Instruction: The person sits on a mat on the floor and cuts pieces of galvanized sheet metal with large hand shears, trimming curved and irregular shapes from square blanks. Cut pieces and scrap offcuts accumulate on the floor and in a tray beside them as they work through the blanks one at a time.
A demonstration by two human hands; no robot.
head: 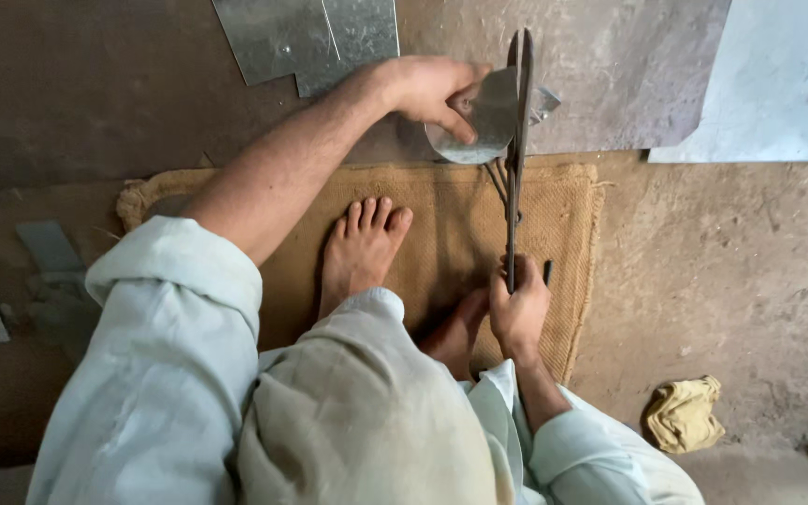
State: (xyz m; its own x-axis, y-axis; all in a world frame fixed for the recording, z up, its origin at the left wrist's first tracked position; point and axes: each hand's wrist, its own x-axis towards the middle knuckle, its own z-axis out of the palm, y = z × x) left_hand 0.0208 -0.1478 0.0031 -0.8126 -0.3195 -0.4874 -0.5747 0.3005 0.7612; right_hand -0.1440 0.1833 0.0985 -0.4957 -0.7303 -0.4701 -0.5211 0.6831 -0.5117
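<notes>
Where hands work, burlap mat (441, 224).

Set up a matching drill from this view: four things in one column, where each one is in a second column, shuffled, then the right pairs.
Things:
1. round sheet-metal piece
2. long metal shears
3. yellow cloth
4. burlap mat

Places:
A. crumpled on the bare floor at lower right
B. handle held by the right hand
C. under the bare foot
D. held by the left hand at the blades

Pairs: 1-D, 2-B, 3-A, 4-C
</notes>
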